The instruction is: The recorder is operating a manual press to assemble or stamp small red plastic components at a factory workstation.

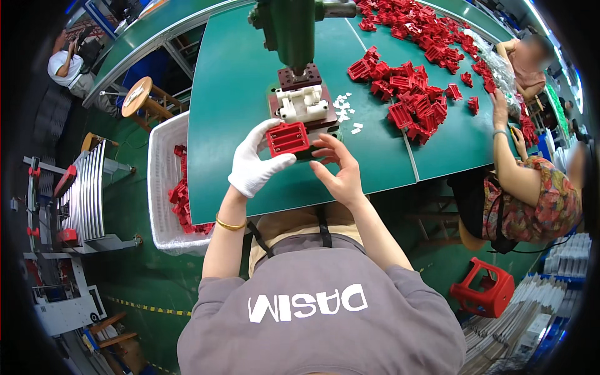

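Note:
My left hand (255,162), in a white glove, grips a red slotted plastic housing (287,138) between thumb and fingers. Small metal bits show inside its slots. My bare right hand (339,170) is just right of the housing, fingers apart and holding nothing. Directly beyond both hands is a white fixture block (302,104) on a dark red base, under the head of a green press (287,31). Small white pieces (342,107) lie scattered right of the fixture.
Red housings (415,103) are heaped across the green table (231,106) on the right. A white bin (164,212) with more red parts stands at the left edge. A co-worker's arm (515,178) reaches onto the table at right. A red stool (482,287) stands on the floor.

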Motion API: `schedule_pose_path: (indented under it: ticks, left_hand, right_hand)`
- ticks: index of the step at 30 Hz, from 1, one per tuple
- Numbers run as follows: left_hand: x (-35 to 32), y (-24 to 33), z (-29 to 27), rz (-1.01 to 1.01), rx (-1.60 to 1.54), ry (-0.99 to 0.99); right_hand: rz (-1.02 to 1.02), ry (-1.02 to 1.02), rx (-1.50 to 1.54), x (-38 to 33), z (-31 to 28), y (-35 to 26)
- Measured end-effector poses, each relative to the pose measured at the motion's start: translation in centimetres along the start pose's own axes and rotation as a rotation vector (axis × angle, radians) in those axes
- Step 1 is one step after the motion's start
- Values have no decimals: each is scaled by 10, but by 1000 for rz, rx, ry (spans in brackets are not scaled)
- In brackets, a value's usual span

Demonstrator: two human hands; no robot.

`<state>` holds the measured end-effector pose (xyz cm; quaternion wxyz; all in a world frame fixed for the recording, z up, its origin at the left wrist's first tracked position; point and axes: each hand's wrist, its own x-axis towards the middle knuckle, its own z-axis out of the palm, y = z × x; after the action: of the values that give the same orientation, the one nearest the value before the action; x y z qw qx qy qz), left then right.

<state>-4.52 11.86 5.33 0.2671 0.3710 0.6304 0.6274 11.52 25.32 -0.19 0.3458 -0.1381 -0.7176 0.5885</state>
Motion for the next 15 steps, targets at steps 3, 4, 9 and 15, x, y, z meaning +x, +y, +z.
schedule_pose_path:
  ticks: [3, 4, 9, 15]
  left_hand:
    - [24, -11, -4, 97, 238, 71]
    - [33, -12, -3, 107, 261, 88]
    - [71, -31, -4, 101, 326, 155]
    - [109, -12, 11, 36, 113, -33]
  right_hand:
    - [-10, 120, -107, -11, -7, 38]
    - [3, 160, -180, -10, -7, 39]
    - [-67, 77, -328, -14, -7, 37]
    - [-87, 65, -385, -13, -9, 33]
